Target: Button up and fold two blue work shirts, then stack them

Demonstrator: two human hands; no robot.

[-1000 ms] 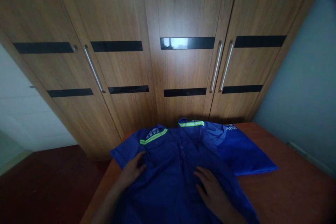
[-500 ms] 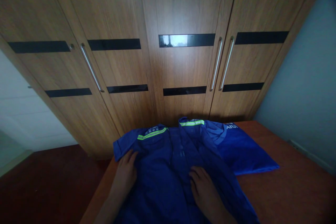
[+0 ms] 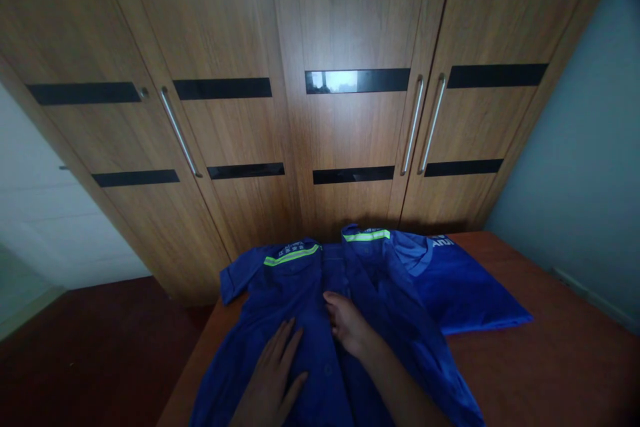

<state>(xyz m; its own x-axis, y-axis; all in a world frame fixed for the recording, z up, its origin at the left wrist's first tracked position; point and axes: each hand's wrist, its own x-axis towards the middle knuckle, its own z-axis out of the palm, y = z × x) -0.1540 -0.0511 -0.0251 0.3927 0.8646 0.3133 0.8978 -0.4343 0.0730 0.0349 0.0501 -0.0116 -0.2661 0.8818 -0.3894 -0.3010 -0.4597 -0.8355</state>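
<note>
A dark blue work shirt [image 3: 293,293] lies front up on the table, its collar end away from me. Yellow-green reflective strips cross both sides of its chest. My left hand [image 3: 273,370] rests on the left front panel, fingers stretched out and thumb apart. Near the middle opening, my right hand [image 3: 347,323] is closed, with thumb and bent fingers at the edge of the front panel. The fingertips are partly hidden. A short sleeve spreads out at the left, and the right sleeve lies over a blue plastic bag.
The blue bag [image 3: 465,293] with white lettering lies right of the shirt on the reddish-brown table [image 3: 545,367]. Behind the table stands a wooden wardrobe [image 3: 345,127] with metal handles. A pale wall [image 3: 575,167] rises at the right; dark red floor [image 3: 95,347] shows at the left.
My left hand has moved from near the left sleeve down onto the front panel. My right hand has moved up and left to the opening's edge, and the left panel lies further across.
</note>
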